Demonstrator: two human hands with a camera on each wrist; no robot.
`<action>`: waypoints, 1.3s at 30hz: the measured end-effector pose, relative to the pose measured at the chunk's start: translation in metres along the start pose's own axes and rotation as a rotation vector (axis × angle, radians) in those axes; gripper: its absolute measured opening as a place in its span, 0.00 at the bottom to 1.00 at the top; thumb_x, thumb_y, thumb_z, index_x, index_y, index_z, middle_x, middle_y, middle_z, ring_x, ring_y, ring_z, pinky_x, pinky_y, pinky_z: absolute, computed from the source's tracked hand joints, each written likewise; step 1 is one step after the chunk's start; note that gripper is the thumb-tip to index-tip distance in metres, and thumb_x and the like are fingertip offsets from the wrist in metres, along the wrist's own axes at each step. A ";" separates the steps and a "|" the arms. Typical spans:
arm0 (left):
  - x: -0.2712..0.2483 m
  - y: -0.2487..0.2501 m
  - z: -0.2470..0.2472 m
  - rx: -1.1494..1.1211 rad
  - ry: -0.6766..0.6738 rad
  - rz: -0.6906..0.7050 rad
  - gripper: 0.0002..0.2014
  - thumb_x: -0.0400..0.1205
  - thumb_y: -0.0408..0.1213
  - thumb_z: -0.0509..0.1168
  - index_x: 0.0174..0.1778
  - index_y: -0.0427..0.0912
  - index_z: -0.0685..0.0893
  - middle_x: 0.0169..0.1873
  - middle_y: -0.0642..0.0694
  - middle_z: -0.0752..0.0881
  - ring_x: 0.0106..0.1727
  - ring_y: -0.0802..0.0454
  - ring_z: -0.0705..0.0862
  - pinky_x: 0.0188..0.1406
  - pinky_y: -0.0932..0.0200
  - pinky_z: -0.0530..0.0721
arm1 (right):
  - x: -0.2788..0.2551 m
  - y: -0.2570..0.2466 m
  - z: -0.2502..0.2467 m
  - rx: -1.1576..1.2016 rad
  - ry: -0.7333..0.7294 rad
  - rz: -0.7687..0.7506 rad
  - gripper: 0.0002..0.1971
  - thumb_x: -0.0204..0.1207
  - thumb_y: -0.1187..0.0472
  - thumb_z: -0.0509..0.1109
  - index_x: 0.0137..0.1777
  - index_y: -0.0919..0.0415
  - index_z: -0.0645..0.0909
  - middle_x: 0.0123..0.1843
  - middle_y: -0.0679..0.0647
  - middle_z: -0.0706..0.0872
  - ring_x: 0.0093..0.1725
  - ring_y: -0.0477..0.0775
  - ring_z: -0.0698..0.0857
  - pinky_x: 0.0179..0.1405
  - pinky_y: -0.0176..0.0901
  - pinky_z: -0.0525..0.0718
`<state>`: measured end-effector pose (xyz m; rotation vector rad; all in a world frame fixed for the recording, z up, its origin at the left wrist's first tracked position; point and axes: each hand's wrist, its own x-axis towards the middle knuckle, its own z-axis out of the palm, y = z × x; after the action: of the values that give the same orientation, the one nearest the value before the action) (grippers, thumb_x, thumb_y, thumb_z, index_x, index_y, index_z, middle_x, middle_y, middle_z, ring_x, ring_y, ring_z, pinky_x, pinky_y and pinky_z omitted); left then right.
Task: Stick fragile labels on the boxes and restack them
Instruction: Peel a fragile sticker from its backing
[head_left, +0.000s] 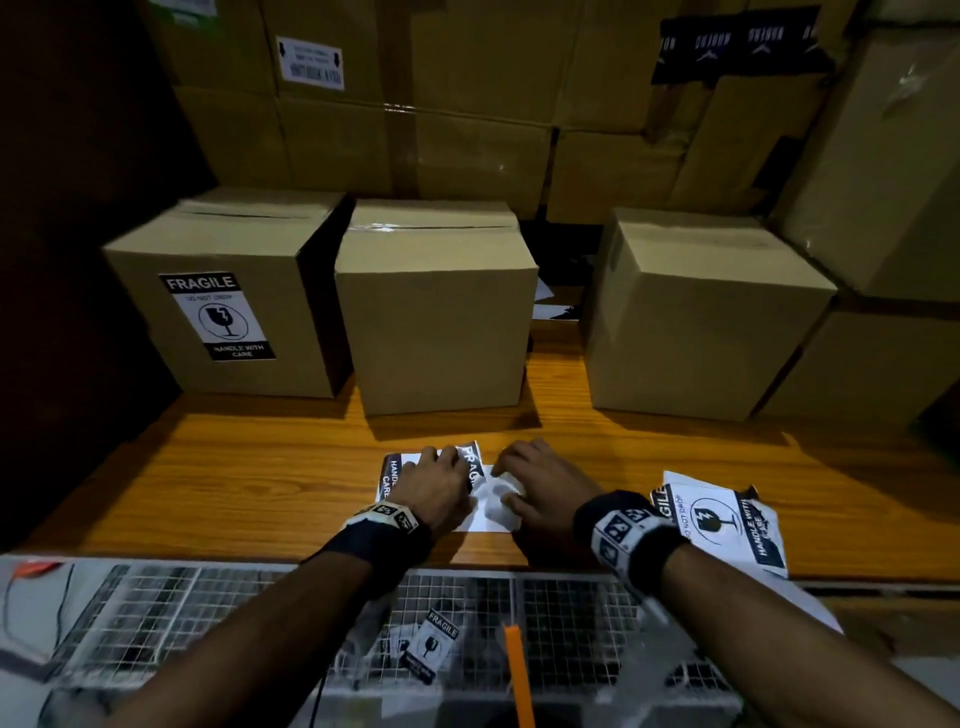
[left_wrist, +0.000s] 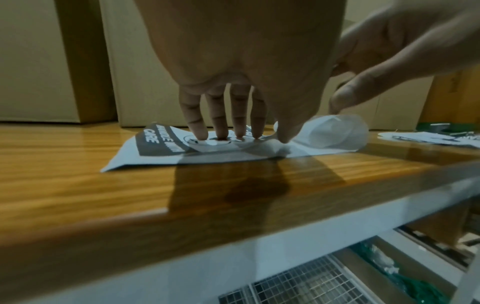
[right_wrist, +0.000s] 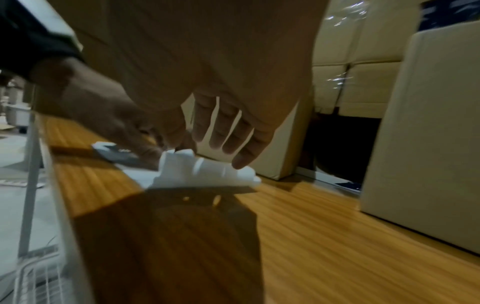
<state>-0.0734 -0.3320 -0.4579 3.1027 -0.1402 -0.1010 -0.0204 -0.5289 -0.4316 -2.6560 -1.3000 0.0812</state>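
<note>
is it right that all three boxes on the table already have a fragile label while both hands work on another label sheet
Not quite. In the head view only the left box carries a fragile label; the middle box and right box show bare fronts. The left hand and right hand are indeed on the label sheet.

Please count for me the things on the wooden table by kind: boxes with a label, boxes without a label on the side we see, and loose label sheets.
Boxes with a fragile label: 1, the left box.
Boxes with no label on the faces shown: 2, the middle box and the right box.
Loose label sheets: 2, the sheet under both hands and the sheet at the right.
Total: 5
</note>
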 end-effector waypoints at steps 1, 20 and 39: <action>-0.001 0.000 0.000 -0.011 0.005 0.006 0.21 0.85 0.52 0.63 0.68 0.41 0.77 0.68 0.40 0.75 0.68 0.38 0.72 0.60 0.39 0.79 | 0.003 -0.002 0.004 -0.018 -0.009 -0.016 0.18 0.79 0.53 0.67 0.67 0.58 0.78 0.66 0.57 0.78 0.63 0.60 0.73 0.60 0.56 0.77; -0.038 -0.012 -0.006 -0.871 0.253 -0.086 0.09 0.78 0.39 0.74 0.39 0.41 0.81 0.34 0.48 0.83 0.37 0.49 0.82 0.37 0.52 0.81 | 0.024 -0.050 0.012 0.755 0.098 0.389 0.06 0.79 0.59 0.73 0.41 0.53 0.89 0.44 0.48 0.91 0.47 0.47 0.87 0.52 0.44 0.83; -0.054 -0.056 -0.019 -0.905 0.643 -0.504 0.38 0.68 0.55 0.75 0.69 0.44 0.68 0.59 0.49 0.76 0.64 0.45 0.75 0.61 0.42 0.78 | 0.058 -0.100 -0.119 1.740 0.374 0.413 0.07 0.81 0.75 0.62 0.42 0.70 0.76 0.44 0.69 0.88 0.41 0.64 0.88 0.44 0.58 0.91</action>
<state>-0.1213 -0.2711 -0.4374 2.0617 0.5409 0.6237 -0.0475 -0.4400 -0.2942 -1.2024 -0.1543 0.4682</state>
